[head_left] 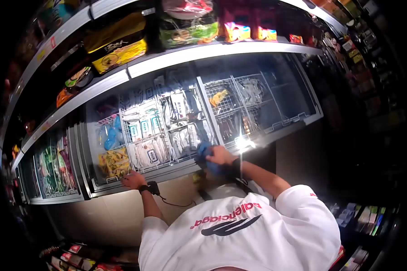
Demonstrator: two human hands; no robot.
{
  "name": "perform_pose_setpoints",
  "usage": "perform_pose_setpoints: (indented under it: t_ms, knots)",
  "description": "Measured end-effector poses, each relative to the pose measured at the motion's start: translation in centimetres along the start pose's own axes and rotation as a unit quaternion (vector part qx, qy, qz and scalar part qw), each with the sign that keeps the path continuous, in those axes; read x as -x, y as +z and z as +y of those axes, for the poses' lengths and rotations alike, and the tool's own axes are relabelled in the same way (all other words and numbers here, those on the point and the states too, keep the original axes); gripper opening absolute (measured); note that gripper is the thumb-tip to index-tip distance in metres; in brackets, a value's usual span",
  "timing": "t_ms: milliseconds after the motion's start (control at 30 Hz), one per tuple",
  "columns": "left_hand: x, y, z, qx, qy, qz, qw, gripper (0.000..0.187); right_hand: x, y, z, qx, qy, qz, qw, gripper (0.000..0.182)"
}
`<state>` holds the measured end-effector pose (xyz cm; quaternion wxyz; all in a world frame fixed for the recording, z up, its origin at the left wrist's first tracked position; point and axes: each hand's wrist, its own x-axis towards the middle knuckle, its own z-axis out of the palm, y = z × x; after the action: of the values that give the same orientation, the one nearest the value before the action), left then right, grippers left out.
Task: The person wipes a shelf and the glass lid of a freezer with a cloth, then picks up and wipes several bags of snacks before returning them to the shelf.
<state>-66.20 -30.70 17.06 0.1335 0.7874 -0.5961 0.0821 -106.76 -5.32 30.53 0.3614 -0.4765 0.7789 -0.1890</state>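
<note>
My right hand (pixel 221 156) is closed on a crumpled blue cloth (pixel 205 150) at the front rim of a chest freezer (pixel 167 171). Part of the cloth hangs below the hand. Further left, my left hand (pixel 134 180) rests on the same rim with its fingers spread, holding nothing that I can see. Just behind it, yellow packets (pixel 114 162) fill a wire basket compartment. White packets (pixel 150 152) lie under the glass between the two hands. A dark strap with a cord circles the left wrist.
A shelf edge (pixel 176 56) runs above the freezer's back, carrying a yellow noodle pack (pixel 115 43) and other packaged food. Another freezer section with green packets (pixel 54 169) stands at the left. Stocked shelves (pixel 357 58) line the right, with more goods behind at the lower right.
</note>
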Motion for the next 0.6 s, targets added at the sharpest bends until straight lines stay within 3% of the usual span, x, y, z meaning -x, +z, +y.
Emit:
perform_pose_setpoints:
  t_ms: [33,67,133,167,233,267,300,367,433,500,567,600]
  knots:
    - [0.1,0.0,-0.1,0.006,0.002,-0.022,1.000,0.063,0.7,-1.2,1.8,-0.115,0.045,0.038,0.992,0.040]
    - [0.1,0.0,-0.1,0.007,0.003,-0.044,0.999,0.065,1.0,-0.4,4.4,-0.137,0.091,0.221,0.961,0.038]
    - [0.3,-1.1,-1.0,-0.007,0.050,-0.092,0.994,0.076,0.9,-4.1,14.0,-0.405,0.116,0.351,0.836,0.027]
    - [0.6,-1.3,-0.7,-0.015,0.052,-0.113,0.992,0.078,2.1,-6.8,13.9,-0.406,0.148,0.412,0.802,0.023]
    - [1.7,-2.0,0.2,-0.030,0.054,-0.150,0.987,0.082,2.8,-9.1,17.6,-0.149,0.097,0.507,0.843,0.031]
    - [2.2,-3.9,1.6,-0.016,0.048,-0.206,0.977,0.085,3.6,-9.6,19.5,-0.026,0.120,0.471,0.873,0.041]
    - [3.2,-4.4,2.7,-0.020,0.067,-0.200,0.977,0.086,4.1,-9.9,21.0,0.099,0.141,0.427,0.888,0.053]
    - [6.1,-2.6,5.4,-0.046,0.061,-0.145,0.987,0.087,4.6,-10.6,21.7,0.183,0.085,0.421,0.884,0.064]
    - [7.6,-1.2,6.5,-0.043,0.112,-0.140,0.983,0.090,3.8,-10.4,22.3,0.169,0.084,0.424,0.886,0.070]
    - [11.8,-2.6,12.4,-0.041,0.165,-0.159,0.973,0.093,1.8,-11.3,21.3,0.140,0.076,0.408,0.899,0.077]
    - [15.0,-4.2,18.3,-0.006,0.193,-0.327,0.925,0.087,-1.0,-13.4,21.3,0.127,0.034,0.377,0.917,0.081]
    - [17.5,-4.8,21.1,0.008,0.207,-0.311,0.927,0.083,-2.6,-14.7,21.7,0.097,-0.012,0.365,0.926,0.079]
